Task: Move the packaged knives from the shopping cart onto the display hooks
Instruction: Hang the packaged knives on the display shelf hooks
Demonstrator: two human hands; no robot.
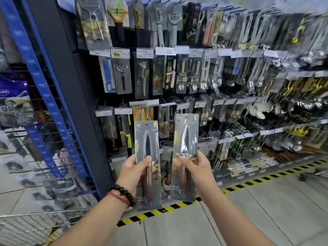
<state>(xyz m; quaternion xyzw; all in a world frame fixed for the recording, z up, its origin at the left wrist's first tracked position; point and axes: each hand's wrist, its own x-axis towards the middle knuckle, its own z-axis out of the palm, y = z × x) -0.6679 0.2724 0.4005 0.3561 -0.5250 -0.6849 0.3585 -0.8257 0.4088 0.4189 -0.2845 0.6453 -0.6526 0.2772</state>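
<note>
I hold two packaged knives upright in front of the display wall. My left hand point(133, 170) grips the left knife package point(146, 139), a grey card with a serrated blade and a brown handle. My right hand point(196, 166) grips the right knife package point(186, 134) of the same kind, held slightly higher. Both cards face me. Behind them, low on the wall, hang other packaged knives point(124, 134) on display hooks. The wire rim of the shopping cart point(26, 222) shows at the lower left.
The hook wall point(177, 71) is packed with peelers, knives and ladles under price tags. A dark upright post point(71, 89) and a blue wire rack point(44, 103) stand to the left. Yellow-black tape point(248, 182) marks the floor along the shelf base.
</note>
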